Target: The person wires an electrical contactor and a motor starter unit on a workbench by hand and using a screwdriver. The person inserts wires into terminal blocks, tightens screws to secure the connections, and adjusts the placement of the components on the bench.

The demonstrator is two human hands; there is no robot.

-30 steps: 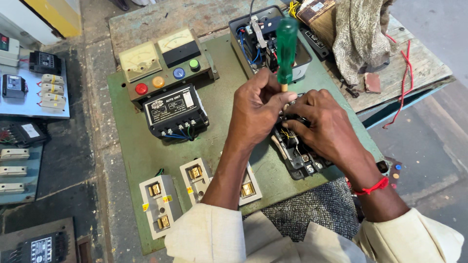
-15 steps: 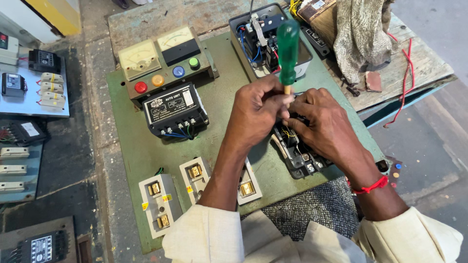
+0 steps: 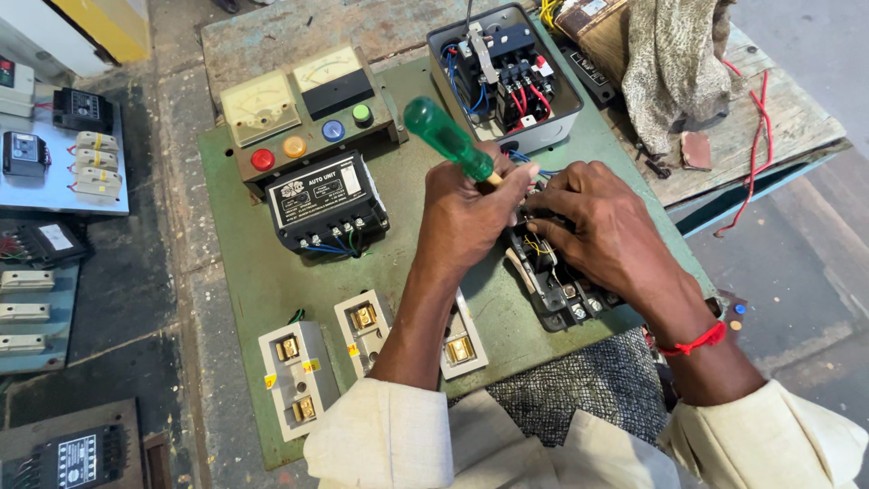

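Green-handled screwdriver (image 3: 448, 140) is gripped by left hand (image 3: 466, 217) — black contactor (image 3: 557, 281) is pinched by right hand (image 3: 602, 226), on green panel (image 3: 262, 281).

A worn wooden surface (image 3: 778, 127) stands on a grey concrete floor (image 3: 815, 263) in daylight; a yellow cabinet (image 3: 104, 23) sits at eleven o'clock.

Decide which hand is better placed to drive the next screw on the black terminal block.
Left, probably: the left hand already grips the green-handled screwdriver, tilted over the black terminal block. The right hand rests on the block, steadying it.
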